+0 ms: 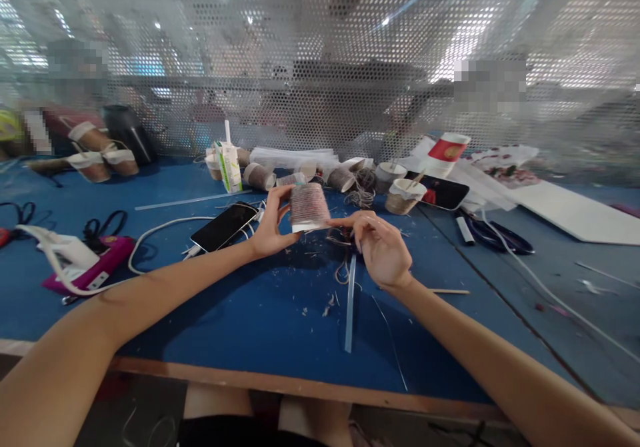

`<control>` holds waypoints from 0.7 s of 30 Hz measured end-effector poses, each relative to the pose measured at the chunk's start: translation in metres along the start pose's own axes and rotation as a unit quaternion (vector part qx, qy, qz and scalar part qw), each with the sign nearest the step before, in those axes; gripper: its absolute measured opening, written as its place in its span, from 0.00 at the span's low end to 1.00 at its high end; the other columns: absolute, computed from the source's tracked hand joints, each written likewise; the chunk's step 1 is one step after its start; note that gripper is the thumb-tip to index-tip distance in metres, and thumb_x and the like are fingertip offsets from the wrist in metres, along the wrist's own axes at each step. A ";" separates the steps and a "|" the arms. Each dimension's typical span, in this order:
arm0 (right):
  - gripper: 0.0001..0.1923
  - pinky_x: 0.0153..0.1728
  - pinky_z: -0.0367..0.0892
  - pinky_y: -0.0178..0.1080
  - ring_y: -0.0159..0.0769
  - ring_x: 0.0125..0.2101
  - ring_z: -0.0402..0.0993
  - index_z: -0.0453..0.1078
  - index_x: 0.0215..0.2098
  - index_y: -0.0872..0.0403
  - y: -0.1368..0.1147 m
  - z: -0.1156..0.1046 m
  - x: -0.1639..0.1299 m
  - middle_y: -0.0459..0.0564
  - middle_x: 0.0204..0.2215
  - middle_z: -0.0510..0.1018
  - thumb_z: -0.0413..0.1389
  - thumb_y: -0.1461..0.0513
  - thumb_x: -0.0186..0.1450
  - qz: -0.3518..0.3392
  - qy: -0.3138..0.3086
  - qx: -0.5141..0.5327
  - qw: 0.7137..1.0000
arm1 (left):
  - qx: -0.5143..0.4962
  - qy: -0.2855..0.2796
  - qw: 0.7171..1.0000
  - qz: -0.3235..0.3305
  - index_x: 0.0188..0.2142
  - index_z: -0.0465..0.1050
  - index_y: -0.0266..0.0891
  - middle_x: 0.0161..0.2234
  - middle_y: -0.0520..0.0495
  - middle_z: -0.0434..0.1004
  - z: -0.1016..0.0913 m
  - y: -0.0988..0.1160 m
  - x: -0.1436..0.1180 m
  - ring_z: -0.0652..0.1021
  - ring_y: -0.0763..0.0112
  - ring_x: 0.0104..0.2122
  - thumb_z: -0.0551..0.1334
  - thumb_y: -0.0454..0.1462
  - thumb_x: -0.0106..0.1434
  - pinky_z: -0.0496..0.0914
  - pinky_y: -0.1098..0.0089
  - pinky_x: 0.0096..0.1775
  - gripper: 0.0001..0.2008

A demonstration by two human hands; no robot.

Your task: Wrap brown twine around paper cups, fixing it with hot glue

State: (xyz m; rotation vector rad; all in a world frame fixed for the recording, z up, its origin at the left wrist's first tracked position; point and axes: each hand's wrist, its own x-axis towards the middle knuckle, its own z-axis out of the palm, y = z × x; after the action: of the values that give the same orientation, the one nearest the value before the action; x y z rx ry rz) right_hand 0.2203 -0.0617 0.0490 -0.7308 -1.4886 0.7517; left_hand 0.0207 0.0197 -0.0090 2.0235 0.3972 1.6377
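Holding a yarn-wrapped cup (309, 206) above a blue counter (280, 314), left hand (273, 226) grip clamped on it.
Right hand (385, 250), index finger at its right edge; cannot tell that grip's state.

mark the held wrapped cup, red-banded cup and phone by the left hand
Wrapped cup (309, 206), head view, its wound side
Red-banded cup (448, 151), head view, red band
Phone (225, 227), head view, dark screen

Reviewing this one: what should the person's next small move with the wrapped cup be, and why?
Probably a slight turn of the wrapped cup in the left hand. That hand already holds its side, the right hand's extended index finger is at its lower edge, and a bare white band shows below the wrapping.
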 end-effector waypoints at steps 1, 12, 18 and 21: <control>0.22 0.43 0.64 0.50 0.49 0.33 0.76 0.61 0.16 0.49 0.002 -0.001 0.001 0.49 0.19 0.70 0.49 0.47 0.62 0.008 0.013 0.010 1.000 | -0.001 0.002 1.000 0.000 0.60 0.54 0.49 0.56 0.41 0.56 0.000 0.000 0.000 0.66 0.53 0.59 0.68 0.54 0.55 0.69 0.51 0.57 0.39; 0.16 0.35 0.63 0.44 0.40 0.28 0.71 0.57 0.19 0.49 0.013 -0.008 0.008 0.47 0.21 0.70 0.50 0.52 0.62 -0.019 0.132 0.007 0.991 | 0.081 0.014 0.997 0.012 0.59 0.55 0.46 0.54 0.40 0.58 -0.002 0.003 0.001 0.67 0.54 0.56 0.69 0.49 0.54 0.72 0.53 0.53 0.38; 0.20 0.44 0.58 0.50 0.46 0.36 0.66 0.58 0.19 0.48 0.006 0.002 -0.011 0.50 0.27 0.78 0.45 0.52 0.67 -0.087 -0.032 -0.106 0.990 | 0.110 0.012 0.994 0.011 0.59 0.56 0.44 0.54 0.39 0.59 -0.002 0.006 0.003 0.68 0.52 0.56 0.70 0.50 0.52 0.73 0.52 0.52 0.40; 0.22 0.46 0.57 0.51 0.45 0.38 0.62 0.59 0.20 0.48 0.007 0.001 -0.013 0.49 0.32 0.80 0.42 0.51 0.69 -0.084 -0.078 -0.141 0.983 | 0.107 0.009 0.994 0.011 0.59 0.56 0.44 0.54 0.38 0.58 -0.002 0.007 0.003 0.67 0.52 0.56 0.70 0.51 0.53 0.74 0.52 0.51 0.39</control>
State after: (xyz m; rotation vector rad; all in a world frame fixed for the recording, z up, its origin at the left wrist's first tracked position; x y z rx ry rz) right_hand 0.2197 -0.0682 0.0357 -0.7583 -1.8001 0.4824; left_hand 0.0187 0.0157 -0.0024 2.1760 0.5795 1.6895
